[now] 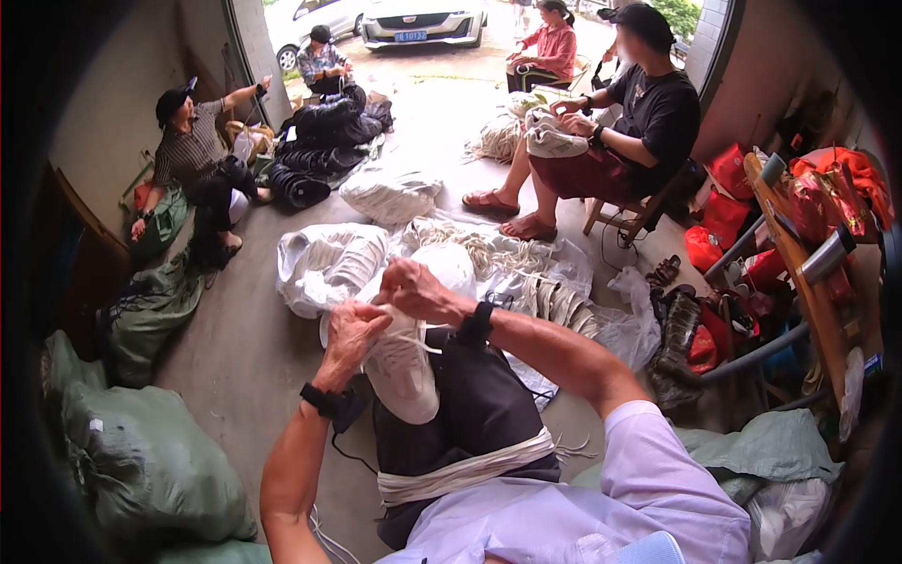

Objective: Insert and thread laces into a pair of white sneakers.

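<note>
A white sneaker [404, 381] rests on my dark-trousered lap, its toe pointing toward me. My left hand [349, 336] is closed in a pinch at the shoe's left side, near the opening; whatever its fingertips grip is hidden. Just above the shoe, my right hand [420, 291] is curled shut on a white shoelace. Part of that shoelace [418, 345] hangs loose across the upper, to the right. Over my thighs lies a thick bundle of cream laces [470, 467], with loose ends trailing at the right.
Ahead lie white bags of shoes [329, 268] and a long row of pale shoes [559, 305]. Green sacks [150, 451] fill the left side. A co-worker [648, 103] sits front right with a pale shoe; others sit farther off. Red bags and a wooden frame [799, 282] stand right.
</note>
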Demonstrator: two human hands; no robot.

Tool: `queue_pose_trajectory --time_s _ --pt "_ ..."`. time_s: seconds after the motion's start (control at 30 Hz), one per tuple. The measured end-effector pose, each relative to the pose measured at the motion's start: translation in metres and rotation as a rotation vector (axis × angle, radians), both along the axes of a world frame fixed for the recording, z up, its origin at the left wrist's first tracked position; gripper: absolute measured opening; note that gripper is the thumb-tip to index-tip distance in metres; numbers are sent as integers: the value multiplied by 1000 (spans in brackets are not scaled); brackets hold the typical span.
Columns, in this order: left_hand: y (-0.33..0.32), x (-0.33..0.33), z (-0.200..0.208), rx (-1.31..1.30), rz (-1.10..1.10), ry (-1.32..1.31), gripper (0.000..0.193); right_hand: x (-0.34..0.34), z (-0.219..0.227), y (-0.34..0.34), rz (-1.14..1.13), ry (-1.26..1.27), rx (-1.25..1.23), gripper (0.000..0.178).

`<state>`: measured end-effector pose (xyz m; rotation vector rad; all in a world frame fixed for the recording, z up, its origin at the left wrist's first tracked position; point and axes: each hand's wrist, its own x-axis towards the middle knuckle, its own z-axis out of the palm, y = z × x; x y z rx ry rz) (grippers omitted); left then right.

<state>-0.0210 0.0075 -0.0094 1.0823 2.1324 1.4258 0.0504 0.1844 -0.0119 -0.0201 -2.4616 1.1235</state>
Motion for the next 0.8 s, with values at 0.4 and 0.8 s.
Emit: queue_pose_trajectory --time_s 0.4,0.8 --pt "7 4 -5 305 223 -626 19 21 21 -21 77 167 -27 6" --pt "-3 2 -5 242 173 -512 18 46 11 -30 18 218 475 16"
